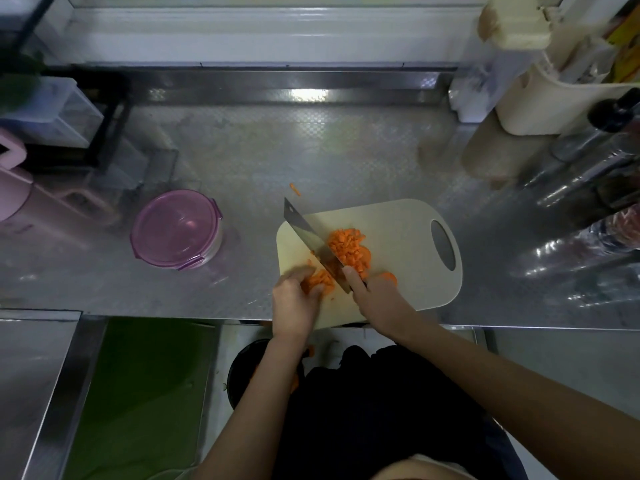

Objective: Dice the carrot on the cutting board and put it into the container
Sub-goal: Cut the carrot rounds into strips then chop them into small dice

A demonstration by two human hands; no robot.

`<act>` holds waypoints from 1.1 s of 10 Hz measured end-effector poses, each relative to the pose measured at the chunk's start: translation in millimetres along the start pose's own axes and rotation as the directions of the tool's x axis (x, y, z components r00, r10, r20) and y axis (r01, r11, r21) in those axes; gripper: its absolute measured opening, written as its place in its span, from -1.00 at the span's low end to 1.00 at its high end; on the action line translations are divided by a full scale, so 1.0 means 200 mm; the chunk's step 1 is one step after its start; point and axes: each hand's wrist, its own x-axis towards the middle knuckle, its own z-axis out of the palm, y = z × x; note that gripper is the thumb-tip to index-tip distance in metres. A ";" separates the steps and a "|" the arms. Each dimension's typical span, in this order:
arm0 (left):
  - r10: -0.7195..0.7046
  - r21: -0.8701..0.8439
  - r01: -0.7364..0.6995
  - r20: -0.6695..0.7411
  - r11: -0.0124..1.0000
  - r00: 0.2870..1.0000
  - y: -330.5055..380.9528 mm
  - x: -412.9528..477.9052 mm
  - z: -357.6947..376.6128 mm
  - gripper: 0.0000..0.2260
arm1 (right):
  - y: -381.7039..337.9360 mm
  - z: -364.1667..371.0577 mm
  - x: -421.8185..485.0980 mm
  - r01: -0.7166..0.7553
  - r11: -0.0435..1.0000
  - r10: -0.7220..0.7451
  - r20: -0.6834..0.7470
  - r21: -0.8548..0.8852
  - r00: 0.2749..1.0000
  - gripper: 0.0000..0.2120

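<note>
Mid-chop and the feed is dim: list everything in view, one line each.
cutting board: one, cream, centre of counter
knife: one, steel, across the board
diced carrot: one pile, orange, on board right of knife
held carrot: one clump, orange, near left of board
carrot bit: one, orange, on counter beyond knife tip
container: one, purple, left of board
jug: one, pink, far left
caddy: one, cream, far right
left hand: one, holds held carrot
right hand: one, grips knife
</note>
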 end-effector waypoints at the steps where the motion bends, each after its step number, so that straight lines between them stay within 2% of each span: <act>1: -0.026 -0.005 0.026 -0.018 1.000 1.000 -0.01 0.00 0.00 -0.78 | 0.02 -0.03 -0.02 -0.063 0.992 0.059 0.035 0.106 0.998 -0.66; 2: -0.030 0.027 0.030 -0.017 0.999 0.999 -0.01 -0.01 0.00 -0.86 | 0.06 -0.01 -0.02 0.002 1.000 0.000 0.104 -0.015 0.995 -0.62; 3: -0.035 0.039 0.035 -0.016 0.999 0.999 -0.01 0.00 0.01 -0.88 | 0.06 0.00 -0.03 0.089 0.994 -0.083 0.098 -0.056 0.992 -0.45; 4: -0.044 0.039 0.044 -0.020 0.998 0.999 -0.01 0.00 0.03 -0.89 | 0.05 0.00 -0.04 0.126 0.992 -0.125 0.090 -0.007 0.988 -0.51; 6: -0.051 0.041 0.053 -0.031 0.998 0.998 0.00 0.02 0.03 -0.90 | 0.03 0.00 -0.06 0.129 0.992 -0.128 0.079 -0.006 0.989 -0.52; 7: -0.060 0.055 0.061 -0.026 0.997 0.998 0.00 0.02 0.03 -0.89 | 0.01 0.01 -0.06 0.138 0.987 -0.131 0.092 -0.078 0.987 -0.54; 8: -0.067 0.063 0.069 -0.025 0.996 0.997 0.01 0.02 0.03 -0.89 | 0.01 0.03 -0.04 0.117 0.990 -0.105 0.130 -0.083 0.986 -0.45; 10: -0.063 0.085 0.064 -0.018 0.994 0.998 0.00 0.03 0.04 -0.92 | 0.01 0.07 -0.03 0.071 0.997 -0.065 0.127 -0.039 0.990 -0.41; 11: -0.055 0.081 0.056 -0.024 0.995 0.998 0.00 0.03 0.04 -0.92 | 0.00 0.09 -0.03 0.018 0.996 -0.007 0.131 -0.083 0.991 -0.28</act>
